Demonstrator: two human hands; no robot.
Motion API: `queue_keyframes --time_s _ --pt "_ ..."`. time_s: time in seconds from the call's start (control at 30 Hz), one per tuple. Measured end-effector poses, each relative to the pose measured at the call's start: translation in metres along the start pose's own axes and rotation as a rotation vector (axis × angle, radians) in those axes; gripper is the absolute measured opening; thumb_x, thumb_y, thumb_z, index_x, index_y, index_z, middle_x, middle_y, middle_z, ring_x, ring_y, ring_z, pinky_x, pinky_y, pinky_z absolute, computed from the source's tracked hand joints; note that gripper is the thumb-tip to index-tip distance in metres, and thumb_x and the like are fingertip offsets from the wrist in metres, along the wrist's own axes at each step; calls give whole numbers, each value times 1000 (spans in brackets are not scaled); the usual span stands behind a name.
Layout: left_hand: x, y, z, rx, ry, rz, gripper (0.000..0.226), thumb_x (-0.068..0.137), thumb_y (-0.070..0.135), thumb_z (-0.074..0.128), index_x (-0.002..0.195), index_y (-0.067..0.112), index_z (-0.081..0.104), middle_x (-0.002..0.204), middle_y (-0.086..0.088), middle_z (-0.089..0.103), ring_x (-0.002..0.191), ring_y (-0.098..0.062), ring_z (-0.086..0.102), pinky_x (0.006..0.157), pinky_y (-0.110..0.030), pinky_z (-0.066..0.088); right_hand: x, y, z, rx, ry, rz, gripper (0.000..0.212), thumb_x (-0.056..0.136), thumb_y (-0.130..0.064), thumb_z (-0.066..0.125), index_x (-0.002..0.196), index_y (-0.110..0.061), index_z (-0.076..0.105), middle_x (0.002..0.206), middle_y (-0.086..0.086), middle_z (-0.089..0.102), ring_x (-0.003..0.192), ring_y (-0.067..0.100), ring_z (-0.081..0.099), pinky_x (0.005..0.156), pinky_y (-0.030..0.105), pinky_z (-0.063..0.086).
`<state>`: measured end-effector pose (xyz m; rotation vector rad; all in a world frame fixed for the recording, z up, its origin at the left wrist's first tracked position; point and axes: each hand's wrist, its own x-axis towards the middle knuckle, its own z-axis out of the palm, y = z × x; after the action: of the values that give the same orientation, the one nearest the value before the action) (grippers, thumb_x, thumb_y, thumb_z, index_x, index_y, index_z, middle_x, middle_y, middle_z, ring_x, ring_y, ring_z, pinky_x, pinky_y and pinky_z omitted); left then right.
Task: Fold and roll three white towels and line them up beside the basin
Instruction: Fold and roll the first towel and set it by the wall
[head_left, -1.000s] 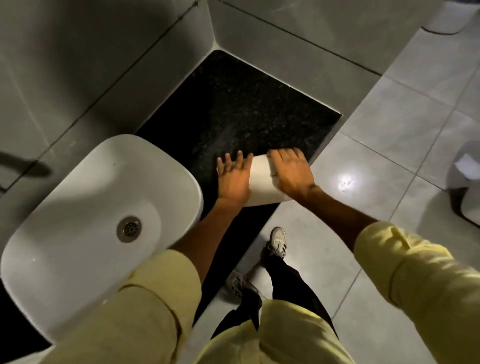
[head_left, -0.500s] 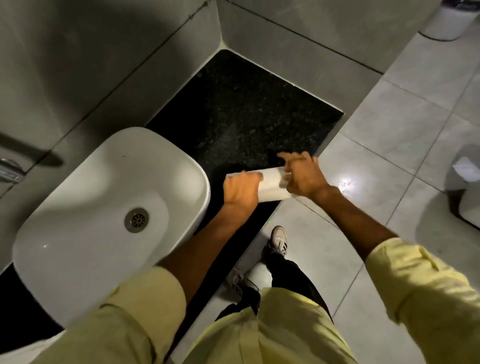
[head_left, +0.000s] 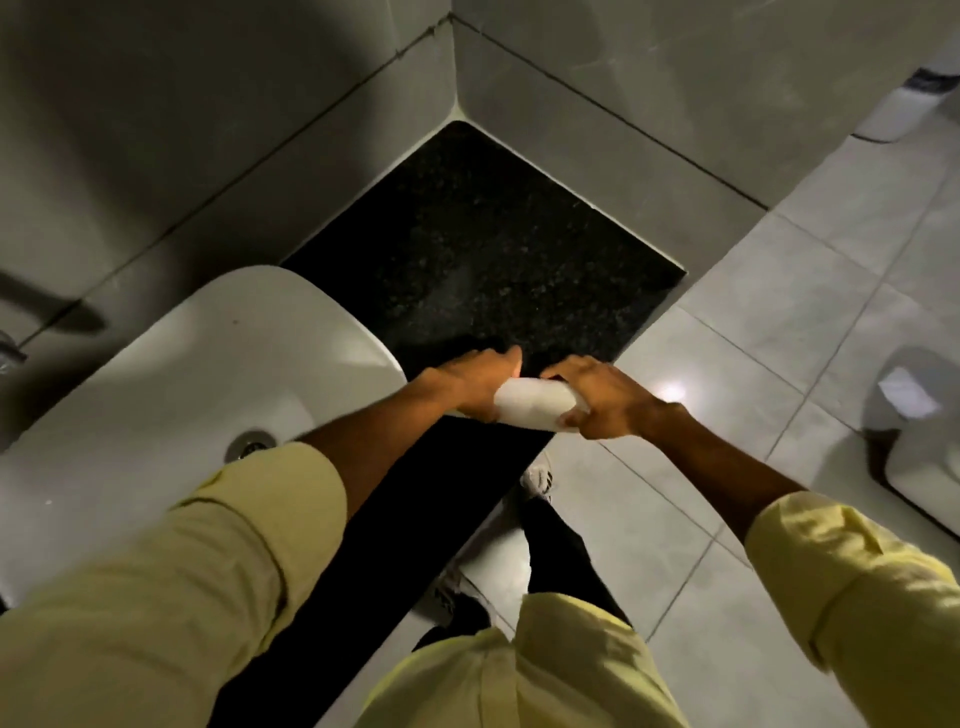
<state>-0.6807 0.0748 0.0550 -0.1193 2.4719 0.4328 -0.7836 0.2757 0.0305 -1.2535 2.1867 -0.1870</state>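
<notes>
Tiled bathroom corner, grey wall tiles meeting at a seam, pale glossy floor tiles on the right with a light glare. We looked down on a black speckled worktop running into the corner. White basin sat on the worktop's left part, drain partly behind our left sleeve. Both sleeves were pale yellow, rolled to the forearm; right sleeve at lower right. Dark trousers and a light shoe showed below the worktop edge. A white fixture stood on the floor at the right edge; we couldn't tell what it was.

One white towel, rolled into a short cylinder, was at the front edge of the worktop, just right of the basin; we couldn't tell whether it rested on the worktop or was lifted off it. Our left hand was curled over the roll's left end, fingers wrapped round the far side, closed on it. Our right hand gripped the right end, fingers over the top and thumb tucked under, also closed on it. Hands were near each other, with the roll's middle showing between them. Slight motion blur on both hands. Only this one towel was in view.
</notes>
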Motion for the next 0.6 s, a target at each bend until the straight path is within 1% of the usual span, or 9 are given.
queue_keyframes --time_s 0.07,0.1,0.17,0.23,0.33,0.4,0.47,0.53,0.6 --pt "9 -10 -10 70 -8 46 80 70 19 77 137 18 33 129 -13 53 114 -36 58 92 -48 50 16 3 1 32 74 -62 80 67 -47 78 138 -29 45 129 3 50 115 23 51 97 43 48" --pt "13 -17 -14 114 2 77 83 70 17 77 140 17 33 132 -12 50 117 -35 55 96 -48 47 25 3 2 88 105 -103 82 66 -45 80 138 -25 47 130 5 51 115 26 53 97 45 49" --pt "21 -34 -24 166 32 108 80 67 15 77 138 18 41 133 -10 47 120 -32 52 101 -47 42 49 4 -3 202 95 -161 85 64 -38 83 139 -20 47 132 8 51 119 28 53 100 44 48" --pt "26 -51 -35 151 50 90 79 68 13 75 140 18 43 138 -11 45 124 -33 48 107 -48 37 72 3 -10 241 47 -168 89 65 -38 83 143 -23 40 137 6 45 126 28 47 105 42 43" --pt "33 -87 -42 61 136 105 74 75 12 69 145 15 44 146 -14 46 133 -37 42 116 -49 25 99 -7 -8 357 112 -182 88 71 -36 79 146 -26 34 142 4 36 127 22 42 108 41 40" --pt "42 -121 -48 81 221 125 68 76 17 63 142 17 49 142 -13 51 132 -39 44 117 -51 21 127 -24 -7 428 96 -198 87 80 -32 70 153 -23 22 156 1 25 136 14 34 114 33 33" --pt "52 -156 -59 122 274 123 61 74 20 62 134 16 55 133 -13 58 125 -39 50 115 -54 20 164 -42 -6 465 113 -222 85 87 -32 57 157 -20 11 164 1 14 147 15 22 121 37 23" --pt "56 -184 -76 157 335 93 60 72 20 67 130 12 58 129 -15 60 124 -38 52 113 -56 21 199 -60 -8 418 171 -257 86 87 -21 56 158 -19 6 165 4 8 147 24 24 118 42 29" --pt "54 -212 -90 160 350 -8 72 68 20 73 136 9 51 138 -17 53 136 -39 41 116 -57 15 228 -78 -16 340 218 -285 92 83 -15 59 157 -20 5 165 7 10 143 32 31 112 45 38"
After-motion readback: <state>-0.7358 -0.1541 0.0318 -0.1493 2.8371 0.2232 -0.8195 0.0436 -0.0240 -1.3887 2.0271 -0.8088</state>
